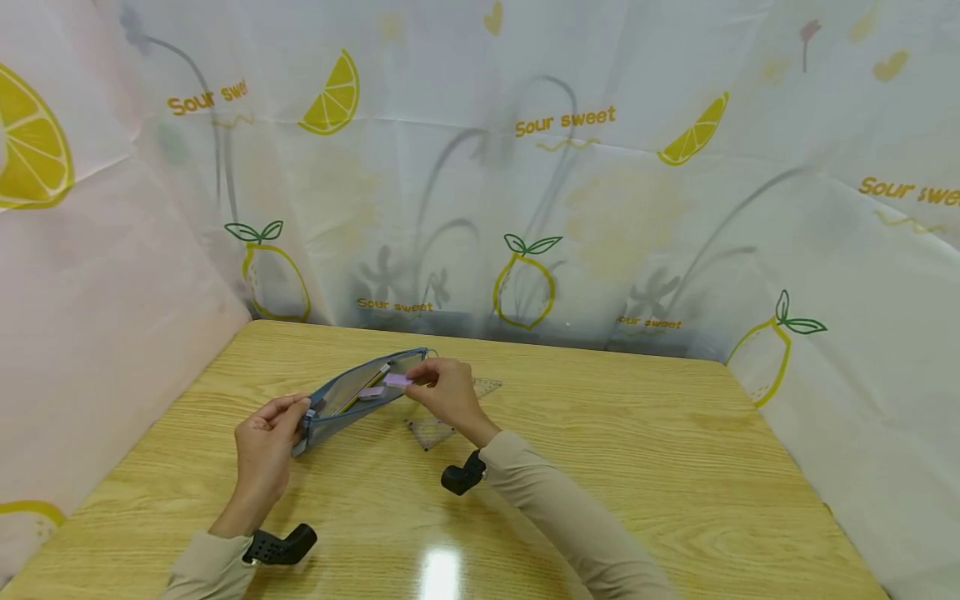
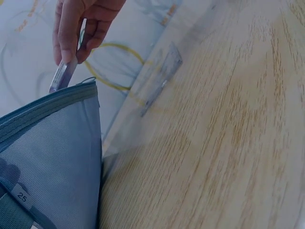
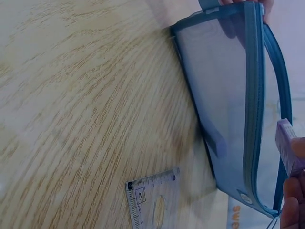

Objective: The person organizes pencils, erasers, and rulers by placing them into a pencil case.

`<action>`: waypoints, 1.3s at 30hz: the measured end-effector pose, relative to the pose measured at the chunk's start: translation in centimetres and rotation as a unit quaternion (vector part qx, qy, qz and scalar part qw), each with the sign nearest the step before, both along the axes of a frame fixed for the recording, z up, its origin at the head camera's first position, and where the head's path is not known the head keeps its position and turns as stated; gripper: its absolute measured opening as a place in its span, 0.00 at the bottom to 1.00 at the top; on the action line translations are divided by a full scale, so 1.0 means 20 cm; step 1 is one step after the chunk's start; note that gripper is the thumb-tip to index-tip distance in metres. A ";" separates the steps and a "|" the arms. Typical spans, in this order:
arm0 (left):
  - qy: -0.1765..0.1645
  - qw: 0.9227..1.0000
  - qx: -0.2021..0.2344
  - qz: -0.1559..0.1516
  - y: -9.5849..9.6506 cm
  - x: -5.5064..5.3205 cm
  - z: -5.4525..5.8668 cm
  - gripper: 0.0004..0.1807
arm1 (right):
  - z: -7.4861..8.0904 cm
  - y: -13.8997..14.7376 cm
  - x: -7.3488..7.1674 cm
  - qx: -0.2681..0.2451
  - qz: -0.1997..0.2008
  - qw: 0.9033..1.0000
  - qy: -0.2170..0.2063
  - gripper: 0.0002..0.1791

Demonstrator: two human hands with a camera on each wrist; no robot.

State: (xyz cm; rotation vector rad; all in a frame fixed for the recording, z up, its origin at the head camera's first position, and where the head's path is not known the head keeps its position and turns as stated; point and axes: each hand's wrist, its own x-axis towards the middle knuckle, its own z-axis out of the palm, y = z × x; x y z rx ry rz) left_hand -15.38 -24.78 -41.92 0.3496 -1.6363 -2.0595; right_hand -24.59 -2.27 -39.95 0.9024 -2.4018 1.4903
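A blue mesh zip pencil case (image 1: 352, 417) stands with its zipped top gaping. My left hand (image 1: 264, 442) pinches its near left end between thumb and fingers. Over the far right end, my right hand (image 1: 448, 392) holds a small light-purple eraser (image 3: 288, 145) between thumb and fingers, right at the opening. Inside the case lie a pencil (image 1: 367, 387) and a second purple block (image 1: 371, 393), which also shows through the mesh in the right wrist view. The left wrist view shows a tag marked 25 (image 2: 22, 195) on the case.
A clear plastic set square (image 1: 431, 432) lies flat on the wooden table (image 1: 637, 467), partly covered by the right hand in the head view. Printed white curtains (image 1: 450, 183) with lemons hang behind the table and along its sides.
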 end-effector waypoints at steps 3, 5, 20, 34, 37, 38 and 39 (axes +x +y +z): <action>0.000 1.000 0.003 0.002 0.00 0.00 0.00 0.06 | -0.01 -0.01 -0.01 0.006 0.000 1.000 -0.001 0.05; -0.001 1.000 0.006 0.003 0.00 0.00 0.01 0.05 | -0.01 -0.02 -0.01 0.009 -0.002 1.000 -0.001 0.05; -0.005 1.000 0.007 -0.008 0.01 0.00 0.00 0.05 | -0.03 -0.05 -0.01 0.025 -0.014 1.000 -0.010 0.04; -0.016 1.000 0.007 -0.003 0.00 0.01 0.00 0.04 | -0.04 -0.10 -0.01 0.031 -0.002 0.999 -0.015 0.04; -0.019 1.000 0.008 -0.002 0.00 0.01 0.00 0.04 | -0.04 -0.10 -0.01 0.033 0.002 0.999 -0.019 0.04; -0.019 1.000 0.008 -0.002 0.00 0.01 0.00 0.04 | -0.04 -0.11 -0.02 0.033 0.005 0.999 -0.022 0.04; -0.019 1.000 0.007 -0.002 0.00 0.01 0.00 0.04 | -0.04 -0.11 -0.02 0.037 0.006 0.999 -0.026 0.04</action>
